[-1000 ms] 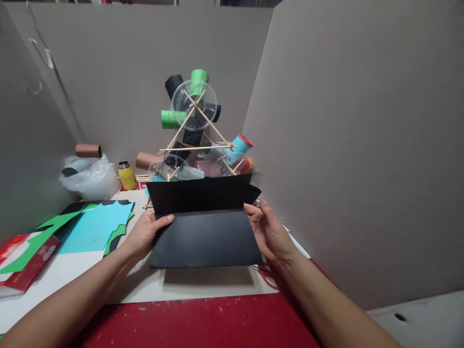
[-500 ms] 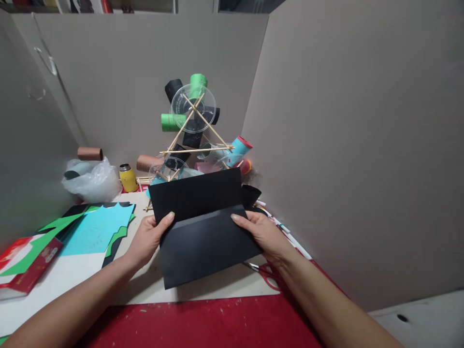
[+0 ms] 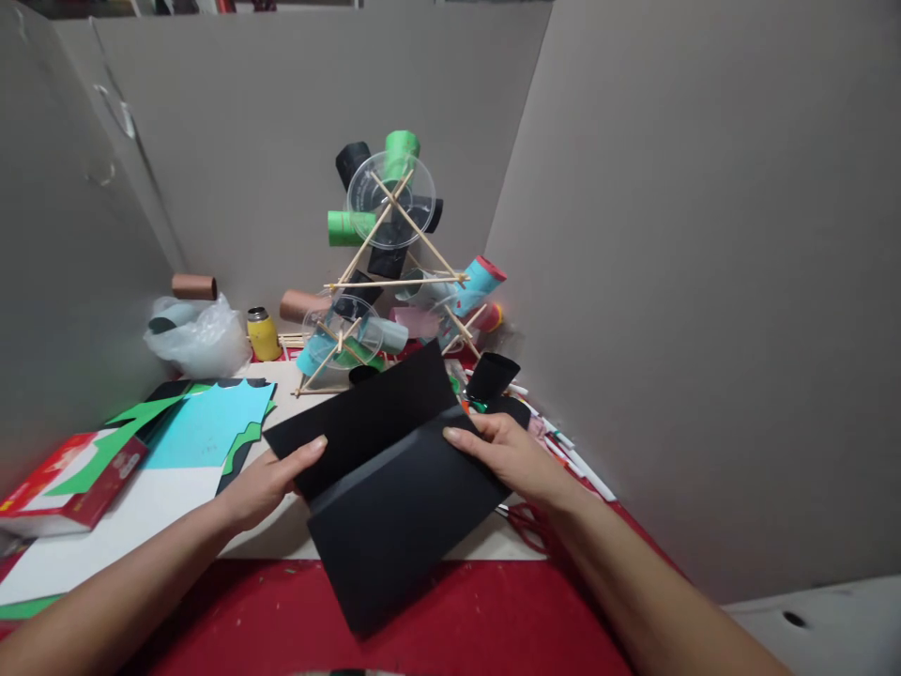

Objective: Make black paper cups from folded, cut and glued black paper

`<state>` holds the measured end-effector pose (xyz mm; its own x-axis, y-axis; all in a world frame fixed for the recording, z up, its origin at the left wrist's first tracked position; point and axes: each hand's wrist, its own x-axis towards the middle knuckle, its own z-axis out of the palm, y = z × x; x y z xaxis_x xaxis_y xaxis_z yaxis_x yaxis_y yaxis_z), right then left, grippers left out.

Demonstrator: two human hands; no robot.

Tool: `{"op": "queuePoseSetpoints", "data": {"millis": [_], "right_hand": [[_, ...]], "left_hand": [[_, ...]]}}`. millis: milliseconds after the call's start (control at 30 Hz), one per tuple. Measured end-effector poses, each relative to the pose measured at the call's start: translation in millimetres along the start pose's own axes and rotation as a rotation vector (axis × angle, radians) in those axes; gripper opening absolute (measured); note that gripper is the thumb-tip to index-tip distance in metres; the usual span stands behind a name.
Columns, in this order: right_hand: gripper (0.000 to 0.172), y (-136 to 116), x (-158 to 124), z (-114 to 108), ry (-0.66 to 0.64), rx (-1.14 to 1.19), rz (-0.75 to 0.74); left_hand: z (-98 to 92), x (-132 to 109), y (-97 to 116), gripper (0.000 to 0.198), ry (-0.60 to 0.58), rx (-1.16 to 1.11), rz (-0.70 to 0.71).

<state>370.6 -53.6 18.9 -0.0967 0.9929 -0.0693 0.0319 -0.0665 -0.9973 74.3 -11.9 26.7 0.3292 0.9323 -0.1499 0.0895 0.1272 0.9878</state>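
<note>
Black card (image 3: 398,502), before stick frame (image 3: 394,282) | likely light, bendable | left hand (image 3: 271,483), right hand (image 3: 511,455): fingers pinching opposite edges, apt hold

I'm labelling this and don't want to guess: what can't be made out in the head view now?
Head view:
Left hand: most fingers hidden behind the black card.
Right hand: most fingertips hidden behind it too.
Red-handled scissors: blades mostly covered by the card.
Red box: side lettering too small to read.
Something at the bottom edge: cut off by the frame, so unidentifiable.
</note>
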Motion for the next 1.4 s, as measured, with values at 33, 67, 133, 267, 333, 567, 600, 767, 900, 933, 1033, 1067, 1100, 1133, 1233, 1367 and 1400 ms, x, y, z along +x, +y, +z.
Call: {"op": "queuePoseSetpoints", "data": {"millis": [33, 67, 133, 267, 333, 567, 600, 767, 900, 933, 1033, 1067, 1100, 1133, 1233, 1367, 1400], "right_hand": [[0.044, 0, 0, 4, -0.028, -0.038, 0.000], [0.046, 0, 0, 8, -0.046, -0.080, -0.006], [0.050, -1, -2, 13, -0.043, -0.179, -0.041], [0.047, -4, -16, 0, 0.051, -0.478, -0.122], [0.036, 0, -29, -15, 0.118, -0.676, -0.120], [0.020, 32, -75, -40, 0.168, -1.214, 0.043], [0.021, 35, -79, -40, 0.157, -1.245, 0.056], [0.029, 50, -97, -43, 0.107, -1.350, 0.065], [0.032, 58, -105, -46, 0.077, -1.330, 0.048], [0.032, 58, -105, -45, 0.072, -1.325, 0.050], [0.032, 55, -99, -43, 0.056, -1.295, 0.099], [0.030, 53, -96, -43, 0.055, -1.278, 0.128], [0.028, 51, -94, -43, 0.053, -1.257, 0.153], [0.025, 50, -91, -43, 0.051, -1.233, 0.169], [0.021, 47, -88, -42, 0.027, -1.156, 0.161], [0.026, 35, -96, -21, -0.053, -0.938, 0.097], [0.025, 30, -98, -10, -0.053, -0.756, 0.085]], "left_hand": [[-1.3, -6, 1, 0.039, 0.008, 0.029, -0.016], [-2.5, -13, 1, 0.038, 0.032, 0.071, -0.037], [-6.9, -27, 1, 0.036, 0.123, 0.164, -0.077], [-33.7, -57, -18, 0.032, 0.307, 0.331, -0.036], [-50.9, -72, -34, 0.047, 0.381, 0.523, 0.014], [-50.6, -110, -51, 0.046, 0.203, 0.304, -0.334], [-47.5, -112, -48, 0.051, 0.153, 0.246, -0.407], [-55.5, -121, -37, 0.054, 0.295, 0.232, -0.285], [-56.6, -139, -19, 0.050, 0.598, 0.478, 0.130], [-51.3, -142, -13, 0.044, 0.608, 0.556, 0.216], [-29.6, -142, 1, 0.033, 0.435, 0.672, 0.353], [-23.7, -137, 3, 0.034, 0.335, 0.660, 0.338], [-19.7, -129, 3, 0.038, 0.245, 0.638, 0.300], [-17.7, -120, 1, 0.044, 0.181, 0.616, 0.253], [-19.6, -90, -10, 0.060, 0.105, 0.512, 0.122], [-12.0, -77, -15, 0.052, 0.096, 0.234, 0.072], [-5.1, -79, -13, 0.049, 0.065, 0.163, 0.057]]}}
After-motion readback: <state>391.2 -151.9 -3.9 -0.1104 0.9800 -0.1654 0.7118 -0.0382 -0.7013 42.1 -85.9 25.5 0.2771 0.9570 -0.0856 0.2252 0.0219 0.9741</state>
